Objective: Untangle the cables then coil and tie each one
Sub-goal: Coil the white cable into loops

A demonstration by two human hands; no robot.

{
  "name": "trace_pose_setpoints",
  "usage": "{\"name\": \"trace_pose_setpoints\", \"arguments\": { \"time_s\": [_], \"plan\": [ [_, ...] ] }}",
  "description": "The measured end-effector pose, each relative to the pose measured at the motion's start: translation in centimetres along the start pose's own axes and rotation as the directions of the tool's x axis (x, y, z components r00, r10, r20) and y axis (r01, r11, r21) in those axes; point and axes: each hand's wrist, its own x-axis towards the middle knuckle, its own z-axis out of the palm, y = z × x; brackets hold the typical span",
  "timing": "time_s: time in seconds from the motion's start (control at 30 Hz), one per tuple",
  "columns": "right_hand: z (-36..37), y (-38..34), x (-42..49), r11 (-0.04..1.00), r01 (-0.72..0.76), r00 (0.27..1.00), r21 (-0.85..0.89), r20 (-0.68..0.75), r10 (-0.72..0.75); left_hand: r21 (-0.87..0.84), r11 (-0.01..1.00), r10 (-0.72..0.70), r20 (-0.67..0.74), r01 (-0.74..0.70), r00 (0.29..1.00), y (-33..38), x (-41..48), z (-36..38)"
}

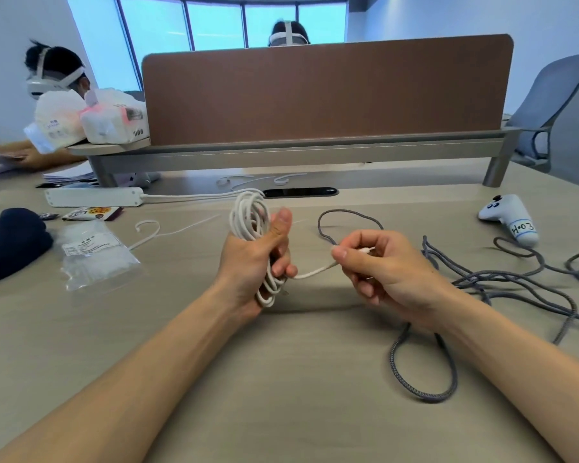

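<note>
Head view: left hand grips coiled white cable; right hand pinches its loose end; grey cable sprawls on table

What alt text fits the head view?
A person's left hand grips a coiled white cable over a table while the right hand pinches its free end. A loose grey braided cable sprawls to the right; a clear plastic bag and a white power strip lie to the left.
</note>
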Motion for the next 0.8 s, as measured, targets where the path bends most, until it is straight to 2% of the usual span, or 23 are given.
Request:
{"name": "trace_pose_setpoints", "arguments": {
  "time_s": [0.17,0.3,0.43,0.6,0.8],
  "plan": [
    [0.0,-0.1,-0.3,0.994,0.038,0.996,0.105,0.082,-0.046,0.154,0.987,-0.071,0.146,0.048,0.987,-0.6,-0.6,-0.1],
    [-0.1,0.1,-0.1,0.994,0.09,0.994,0.056,0.059,-0.093,0.286,0.958,-0.117,0.28,0.034,0.953,-0.8,-1.2,0.2],
    [0.2,0.1,-0.3,0.99,0.138,0.99,-0.018,0.013,-0.137,0.428,0.902,-0.165,0.459,-0.055,0.873,-0.7,-2.1,1.2],
    [0.7,0.0,-0.4,0.971,0.19,0.979,-0.142,-0.047,-0.198,0.526,0.837,-0.083,0.393,-0.15,0.916,-1.2,-1.8,1.3],
    [0.0,0.2,-0.1,0.98,0.131,0.991,-0.153,0.035,-0.127,0.531,0.829,0.019,0.287,-0.176,0.958,-1.3,-1.7,1.5]
  ]
}}
